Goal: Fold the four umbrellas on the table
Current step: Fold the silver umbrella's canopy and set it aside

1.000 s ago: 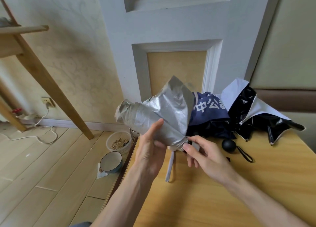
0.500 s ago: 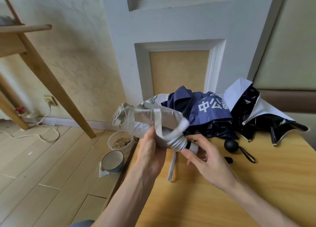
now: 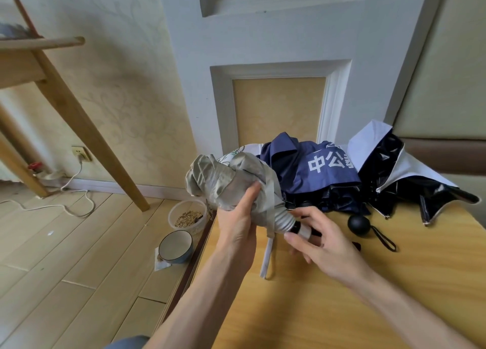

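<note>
A silver-grey umbrella (image 3: 223,183) is held above the left end of the wooden table (image 3: 368,296), its cloth gathered into a bundle. My left hand (image 3: 238,227) grips the bundle from below, thumb pressed on the cloth. My right hand (image 3: 318,241) holds the umbrella's black-and-white handle end, fingers curled round it. A grey strap hangs down from the bundle. Behind lie a navy umbrella (image 3: 315,175) with white characters and a black umbrella with white outer cloth (image 3: 410,180), both loosely collapsed. A patterned white cloth edge (image 3: 236,152) peeks out behind the silver one.
A black ball handle with a wrist loop (image 3: 359,223) lies on the table by the dark umbrellas. On the floor to the left stand a plastic tub of grain (image 3: 188,217) and a blue bowl (image 3: 175,246). A wooden frame leg (image 3: 86,138) slants across the left.
The silver cloth that stood spread up has been wrapped down round the shaft into a tighter bundle. My right hand shifted onto the handle end. The navy umbrella behind came into view.
</note>
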`<act>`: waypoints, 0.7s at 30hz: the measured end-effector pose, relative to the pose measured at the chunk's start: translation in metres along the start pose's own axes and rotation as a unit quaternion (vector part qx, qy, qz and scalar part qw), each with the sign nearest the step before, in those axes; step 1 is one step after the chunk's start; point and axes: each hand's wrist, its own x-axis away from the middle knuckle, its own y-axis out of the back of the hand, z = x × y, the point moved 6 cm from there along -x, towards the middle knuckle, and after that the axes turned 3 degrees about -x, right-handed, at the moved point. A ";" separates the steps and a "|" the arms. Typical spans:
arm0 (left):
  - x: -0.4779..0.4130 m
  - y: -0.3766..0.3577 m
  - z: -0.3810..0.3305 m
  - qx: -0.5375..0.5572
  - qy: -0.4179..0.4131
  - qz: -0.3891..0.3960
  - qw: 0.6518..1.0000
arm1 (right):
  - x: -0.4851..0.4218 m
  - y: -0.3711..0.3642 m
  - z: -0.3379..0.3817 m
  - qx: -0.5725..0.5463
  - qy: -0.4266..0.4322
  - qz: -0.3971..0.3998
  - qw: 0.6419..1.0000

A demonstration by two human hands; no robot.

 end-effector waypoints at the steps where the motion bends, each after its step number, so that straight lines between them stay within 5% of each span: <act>1: 0.000 0.000 0.000 -0.001 0.001 0.005 1.000 | 0.000 -0.002 0.001 0.014 0.016 0.003 1.000; 8: 0.004 -0.006 -0.004 -0.001 0.034 0.085 0.996 | -0.001 0.003 -0.004 -0.079 -0.033 0.035 0.996; 14: 0.007 -0.007 -0.007 -0.056 -0.031 0.039 0.997 | -0.001 0.001 0.002 0.002 0.011 0.007 1.000; 21: 0.011 -0.010 -0.002 -0.065 -0.012 0.049 0.997 | 0.000 -0.003 -0.004 -0.108 -0.053 0.039 0.992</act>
